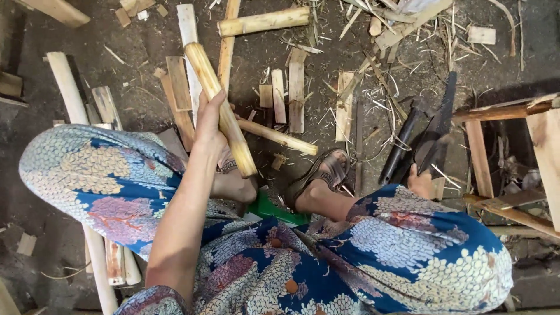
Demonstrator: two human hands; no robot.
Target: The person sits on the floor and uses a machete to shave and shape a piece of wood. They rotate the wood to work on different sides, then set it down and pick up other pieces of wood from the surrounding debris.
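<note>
My left hand [211, 125] grips a pale bamboo stick [220, 105] near its middle and holds it tilted over my knees, its lower end above my sandalled left foot [233, 178]. My right hand [420, 182] is low on the right, mostly hidden behind my knee in the blue patterned cloth [408, 245]. Its fingers close around the handle of a long dark blade [438, 131] that points away from me over the ground.
Cut bamboo pieces [279, 137], flat splints [296, 96] and shavings litter the dark ground. A dark bar [401, 146] lies beside the blade. A wooden frame [507, 111] stands at the right. A long pale pole [69, 87] lies on the left. A green object [271, 210] sits between my feet.
</note>
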